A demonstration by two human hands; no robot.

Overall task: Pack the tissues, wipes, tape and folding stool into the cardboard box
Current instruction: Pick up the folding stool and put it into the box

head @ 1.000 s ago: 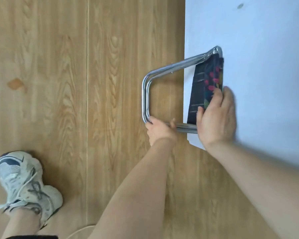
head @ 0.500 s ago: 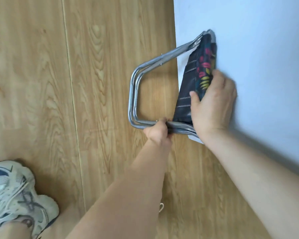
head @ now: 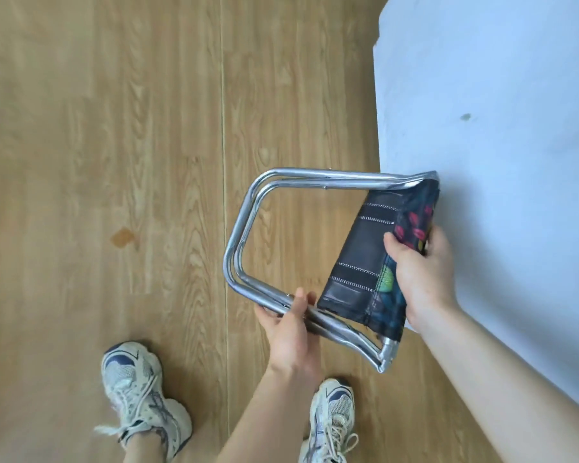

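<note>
The folding stool (head: 358,248) is folded flat, with silver metal tube legs and a dark fabric seat printed with red and green shapes. I hold it in the air above the wooden floor, beside the edge of a white surface. My left hand (head: 290,332) grips the lower tube of the frame. My right hand (head: 418,275) clasps the folded fabric seat at its right side. The cardboard box, tissues, wipes and tape are out of view.
A white table surface (head: 502,135) fills the right side, its edge running diagonally down to the lower right. Light wooden floor (head: 131,145) covers the rest. My two feet in white sneakers (head: 137,396) stand at the bottom.
The stool has come off the white surface's edge and toward me, tilting more level. The view has shifted so both my shoes show. Both hands keep their grip.
</note>
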